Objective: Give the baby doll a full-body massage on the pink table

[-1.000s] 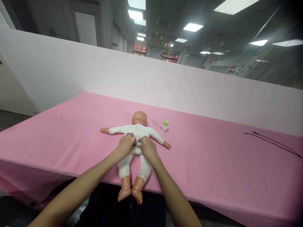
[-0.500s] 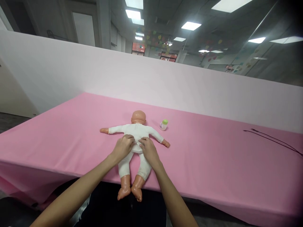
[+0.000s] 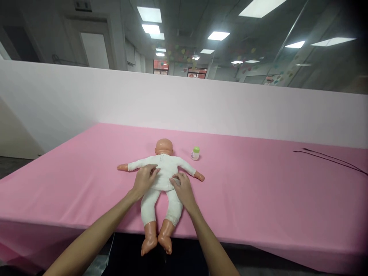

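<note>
A baby doll in a white cloth suit lies face down, its arms spread and its bare feet hanging over the near table edge. On the left side of its back rests my left hand, fingers bent and the thumb apart from them. Lower down on the right side, by the waist, my right hand touches the suit with curved fingers and a gap at the thumb. Neither hand grips anything that I can see. Beyond the doll's right-hand arm stands a small clear bottle with a green cap.
Pink cloth covers the table and drapes over its front edge. Two thin dark cords lie at the far right. Behind the table runs a low white wall with glass above it.
My hands have moved farther apart on the doll's back, the left one outward to the left. The view has tilted slightly; the doll and bottle keep their places on the cloth.
</note>
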A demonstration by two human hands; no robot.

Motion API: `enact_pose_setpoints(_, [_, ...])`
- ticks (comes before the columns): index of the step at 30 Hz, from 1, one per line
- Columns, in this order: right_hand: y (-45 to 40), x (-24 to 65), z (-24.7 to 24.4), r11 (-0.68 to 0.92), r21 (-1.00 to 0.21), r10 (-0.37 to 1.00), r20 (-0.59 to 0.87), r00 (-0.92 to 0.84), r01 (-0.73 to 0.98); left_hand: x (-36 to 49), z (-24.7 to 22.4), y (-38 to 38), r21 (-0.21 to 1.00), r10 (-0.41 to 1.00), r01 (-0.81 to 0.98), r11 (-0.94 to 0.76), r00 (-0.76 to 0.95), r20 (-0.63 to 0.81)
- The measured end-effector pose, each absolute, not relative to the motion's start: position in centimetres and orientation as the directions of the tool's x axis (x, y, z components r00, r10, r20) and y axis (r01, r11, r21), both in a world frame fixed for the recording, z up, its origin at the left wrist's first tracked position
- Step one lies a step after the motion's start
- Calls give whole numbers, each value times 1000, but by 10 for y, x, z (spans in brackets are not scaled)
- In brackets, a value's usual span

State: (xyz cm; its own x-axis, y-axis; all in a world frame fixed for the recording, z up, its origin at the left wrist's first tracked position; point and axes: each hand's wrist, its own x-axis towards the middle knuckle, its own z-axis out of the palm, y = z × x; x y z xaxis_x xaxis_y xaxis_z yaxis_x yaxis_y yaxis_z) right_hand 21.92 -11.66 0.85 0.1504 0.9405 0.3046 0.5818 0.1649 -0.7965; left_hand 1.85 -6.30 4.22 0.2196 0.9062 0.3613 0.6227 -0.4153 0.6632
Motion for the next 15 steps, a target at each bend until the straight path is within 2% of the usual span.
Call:
enact_pose_setpoints(2, [-112, 224, 6, 97, -881, 951, 220, 219, 463, 25, 46, -44, 745, 891, 513, -427, 100, 442])
enact_pose_setpoints(4, [-106, 227, 8, 79, -968, 981, 117, 153, 238, 38, 50, -21, 775, 891, 486, -404, 20, 453])
enact_pose_setpoints(6, [-97, 229, 15, 63, -998, 998, 63, 17, -3, 54, 52, 3, 809, 919, 487, -330, -29, 392])
enact_pose_setpoints(8, [-84, 231, 21, -2, -990, 998, 6, -55, -138, 68, 54, 24, 836, 953, 494, -239, -44, 298])
enact_pose_setpoints(13, [-46, 230, 26, -169, -967, 986, -167, -23, -190, 89, 48, 51, 829, 990, 549, -106, -23, 142])
enact_pose_setpoints(15, [-34, 226, 24, -185, -969, 982, -186, -11, -161, 91, 44, 54, 809, 994, 582, -78, -18, 109])
